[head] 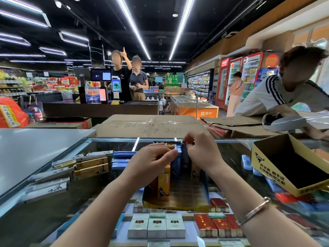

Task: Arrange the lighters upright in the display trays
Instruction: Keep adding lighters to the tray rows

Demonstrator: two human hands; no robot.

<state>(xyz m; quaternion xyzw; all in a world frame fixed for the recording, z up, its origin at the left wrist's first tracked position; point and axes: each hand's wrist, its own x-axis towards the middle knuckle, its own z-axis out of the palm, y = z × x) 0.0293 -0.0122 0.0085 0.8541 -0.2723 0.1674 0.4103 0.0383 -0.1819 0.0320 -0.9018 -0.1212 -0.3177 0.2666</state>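
Broadly, the glass-topped display worktop [58,157] carries everything, and it suits the job: its flat pane gives a level base, with cigarette packs visible underneath. On it, straight ahead of the person, sits the shallow yellow cardboard display tray [178,207], its low front wall facing the camera so that anything stood inside can be seen by a customer. A second, empty yellow cardboard tray [277,175] lies tilted at the far right, apparently waiting its turn.

To the left lies a loose heap of flat silver and tan lighters [71,168], on their sides and within easy reach, presumably the stock to be drawn from. Beside it a stack of flat blue lighters [122,157] lies on its side too.

Inside the near tray, the upright lighters [164,184], blue, orange and red, stand packed at the back and left, with bare tray floor in front; filling from the rear probably lets each row lean on the last.

The left hand [151,161] lies over the tops of the standing row, fingers mostly straight and spread, seemingly steadying them against toppling; whether it grips anything I cannot tell. The right hand [201,150], a silver bangle [254,211] on its wrist, has its fingertips curled and pinching the dark cap of a blue lighter [185,154] at the back of the tray, probably seating it upright.
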